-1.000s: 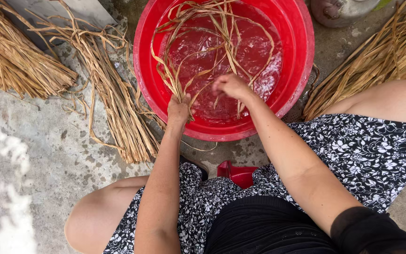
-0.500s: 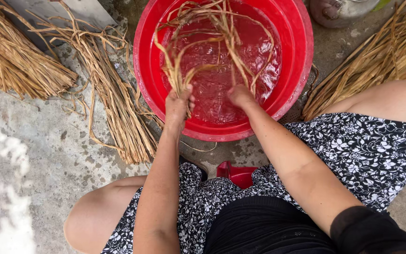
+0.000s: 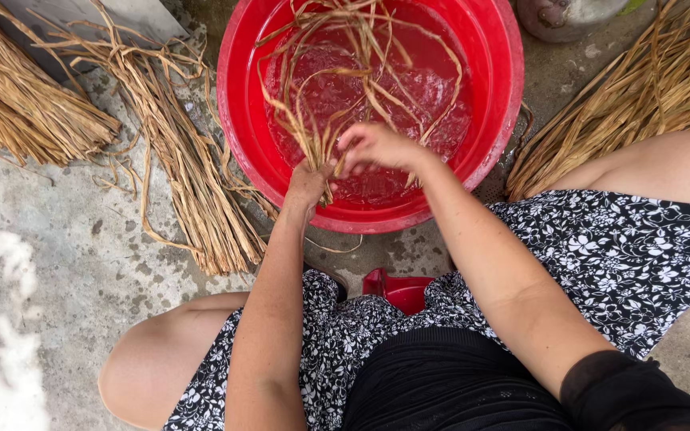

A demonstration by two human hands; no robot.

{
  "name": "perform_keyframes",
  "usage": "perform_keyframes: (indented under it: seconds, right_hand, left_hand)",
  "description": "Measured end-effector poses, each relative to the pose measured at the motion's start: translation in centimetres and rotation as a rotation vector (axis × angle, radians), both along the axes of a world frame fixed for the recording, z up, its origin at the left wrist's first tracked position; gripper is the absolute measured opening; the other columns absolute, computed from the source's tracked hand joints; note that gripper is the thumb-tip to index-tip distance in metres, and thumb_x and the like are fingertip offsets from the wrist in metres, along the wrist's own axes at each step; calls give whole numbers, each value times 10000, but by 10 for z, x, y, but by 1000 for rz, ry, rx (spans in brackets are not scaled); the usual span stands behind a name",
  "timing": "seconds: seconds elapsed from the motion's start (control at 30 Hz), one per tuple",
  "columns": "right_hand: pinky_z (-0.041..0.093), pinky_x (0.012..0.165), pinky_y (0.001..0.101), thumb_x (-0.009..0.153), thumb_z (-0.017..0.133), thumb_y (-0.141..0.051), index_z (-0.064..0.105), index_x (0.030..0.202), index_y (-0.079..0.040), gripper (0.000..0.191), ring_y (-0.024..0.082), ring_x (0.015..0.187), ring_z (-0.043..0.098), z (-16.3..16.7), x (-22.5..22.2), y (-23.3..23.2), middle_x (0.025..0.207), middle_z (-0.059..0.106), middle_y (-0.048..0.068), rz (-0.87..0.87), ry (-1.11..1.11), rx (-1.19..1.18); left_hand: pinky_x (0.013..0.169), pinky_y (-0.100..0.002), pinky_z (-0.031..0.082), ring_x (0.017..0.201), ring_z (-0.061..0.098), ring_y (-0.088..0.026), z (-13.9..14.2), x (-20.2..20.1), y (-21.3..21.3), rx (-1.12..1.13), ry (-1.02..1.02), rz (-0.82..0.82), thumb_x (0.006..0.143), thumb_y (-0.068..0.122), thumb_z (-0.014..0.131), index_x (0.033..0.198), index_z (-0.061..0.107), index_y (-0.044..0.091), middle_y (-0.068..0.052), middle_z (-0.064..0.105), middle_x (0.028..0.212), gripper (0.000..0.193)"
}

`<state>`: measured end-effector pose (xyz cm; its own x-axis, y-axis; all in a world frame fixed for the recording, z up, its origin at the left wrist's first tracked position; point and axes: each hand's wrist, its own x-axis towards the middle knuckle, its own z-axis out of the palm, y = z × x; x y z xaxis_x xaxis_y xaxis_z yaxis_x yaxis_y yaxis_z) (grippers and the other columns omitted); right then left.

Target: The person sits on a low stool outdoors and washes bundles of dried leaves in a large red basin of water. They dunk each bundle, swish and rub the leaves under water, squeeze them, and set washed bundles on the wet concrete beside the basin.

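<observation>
The wet straw strands [image 3: 345,88] look light and limp: soaked in the water of the red basin [image 3: 243,120], they bend in loose loops rather than standing stiff like the dry stalks outside it. Wet, they are probably a little slippery and prone to tangle, so the sound place to take them is where they are gathered into one bunch, near the ends at the basin's near rim, not along the loose loops.

That is where the left hand [image 3: 307,182] is closed on them, just inside the basin's near edge, with the strands fanning away across the water towards the far rim. The right hand [image 3: 373,148] sits just beside it over the water, fingers curled together and pinching at the same bunch; how firmly it grips I cannot tell.

Outside the basin, a dry bundle [image 3: 193,183] lies on the concrete floor [image 3: 57,263] to its left, and another dry heap [image 3: 624,104] to its right.
</observation>
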<state>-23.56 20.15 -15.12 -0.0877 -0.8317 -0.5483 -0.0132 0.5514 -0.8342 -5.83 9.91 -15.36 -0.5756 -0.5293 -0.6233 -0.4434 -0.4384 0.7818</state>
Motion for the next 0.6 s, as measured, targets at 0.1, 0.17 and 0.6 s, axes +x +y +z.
perform_keyframes:
  seconds: [0.1, 0.17, 0.6]
  right_hand:
    - [595, 677, 247, 1009, 573, -227, 683, 1130, -97, 208, 106, 772, 702, -1, -37, 21, 955, 756, 33, -319, 207, 171]
    - [603, 714, 314, 1010, 626, -273, 720, 998, -39, 252, 155, 761, 696, -8, -53, 35, 900, 761, 99, -401, 331, 376]
    - [542, 586, 348, 934, 694, -253, 588, 1303, -101, 413, 164, 640, 622, -52, -27, 36, 923, 724, 137, -245, 329, 456]
  left_hand:
    - [548, -232, 515, 655, 664, -105, 0, 1, -1, 5, 18, 19, 996, 264, 668, 1076, 667, 22, -51, 731, 824, 254]
    - [528, -229, 495, 623, 622, -96, 2, 2, -2, 22, 14, 40, 1010, 279, 689, 1067, 671, 11, -60, 709, 809, 274]
    - [523, -315, 581, 653, 745, -197, 3, -11, 18, 278, -92, -161, 847, 96, 677, 1053, 739, -32, -127, 765, 821, 250]
